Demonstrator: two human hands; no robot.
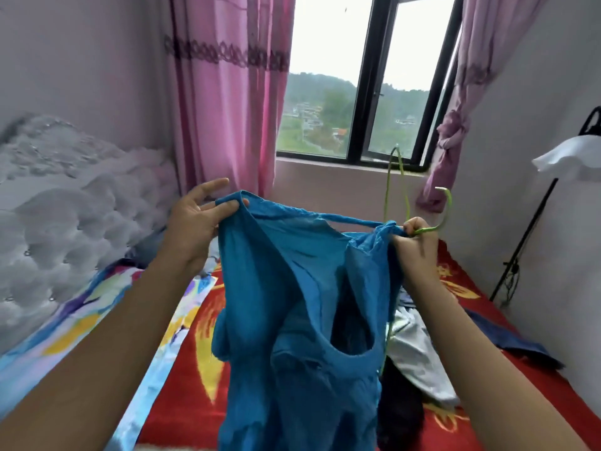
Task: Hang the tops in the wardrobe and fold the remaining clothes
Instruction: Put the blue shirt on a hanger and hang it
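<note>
Soft crinkled blue top (292, 304) held up over red patterned bed (182, 385), L hand (198, 222) fingers pinching one shoulder, R hand (414, 245) fingers curled round other shoulder w/ thin green hanger (449, 205)

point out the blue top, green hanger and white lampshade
blue top (286, 288), head view, middle of the hanging fabric
green hanger (449, 205), head view, on its curved hook
white lampshade (569, 157), head view, middle of the shade
</note>
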